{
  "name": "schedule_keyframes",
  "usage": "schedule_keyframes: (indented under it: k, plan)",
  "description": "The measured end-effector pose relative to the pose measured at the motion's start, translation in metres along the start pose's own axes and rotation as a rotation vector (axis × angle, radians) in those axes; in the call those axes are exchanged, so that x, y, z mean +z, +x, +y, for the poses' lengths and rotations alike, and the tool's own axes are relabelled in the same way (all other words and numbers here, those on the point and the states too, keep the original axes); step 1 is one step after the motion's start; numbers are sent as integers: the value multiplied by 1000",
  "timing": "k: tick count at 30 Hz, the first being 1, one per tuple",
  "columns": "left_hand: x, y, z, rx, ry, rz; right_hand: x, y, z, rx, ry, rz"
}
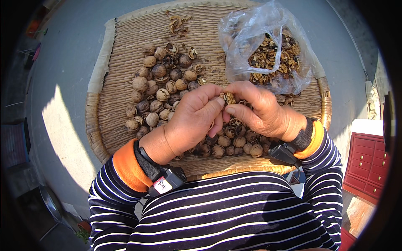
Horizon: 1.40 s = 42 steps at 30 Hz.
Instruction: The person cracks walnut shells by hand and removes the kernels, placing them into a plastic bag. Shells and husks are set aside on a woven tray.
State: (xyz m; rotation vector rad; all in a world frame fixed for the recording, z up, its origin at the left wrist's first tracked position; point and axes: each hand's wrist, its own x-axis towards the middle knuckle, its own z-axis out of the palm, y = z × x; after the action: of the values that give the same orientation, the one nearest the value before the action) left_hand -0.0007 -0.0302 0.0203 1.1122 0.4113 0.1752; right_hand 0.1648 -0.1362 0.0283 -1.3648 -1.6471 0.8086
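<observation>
A walnut kernel [228, 98], partly out of its shell or bare, is pinched between my two hands above the middle of the woven tray. My left hand [194, 115] has its thumb and fingertips closed on one side of it. On the other side, my right hand [261, 108] grips it with bent fingers. Beneath and around the hands spreads a pile of walnuts [162, 94], mostly whole, with some broken shells among them. Behind my right hand, a clear plastic bag [240, 62] stands open with shelled walnut kernels [289, 54] in it.
The woven tray [130, 37] has a raised rim. Scraps of walnut shell or husk [179, 26] lie at its far side. A red cabinet [364, 161] with small knobs stands at the right. Sunlight falls on the grey floor [67, 138] at the left.
</observation>
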Motion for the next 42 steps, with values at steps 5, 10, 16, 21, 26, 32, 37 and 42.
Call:
schedule_keyframes:
  k: [5,10,16,21,26,32,37,42]
  plan:
    - [-3,4,-1,7,-58,20,-3,4,-4,168,196,9]
    - [-8,6,-2,-26,-119,-2,-8,9,-8,438,450,22]
    - [-6,6,0,-34,-145,12,-8,11,-8,579,630,71]
    - [-5,6,-1,-38,-129,24,-14,13,-6,584,910,46]
    - [-8,6,-2,-24,-83,11,-13,13,-7,624,779,51]
    - [-3,5,-5,-3,18,14,1,11,-8,574,469,88]
    - [-3,4,-5,-8,-21,29,-1,11,-7,622,542,73]
    - [-11,8,-8,-75,-107,19,-7,13,-7,678,761,66]
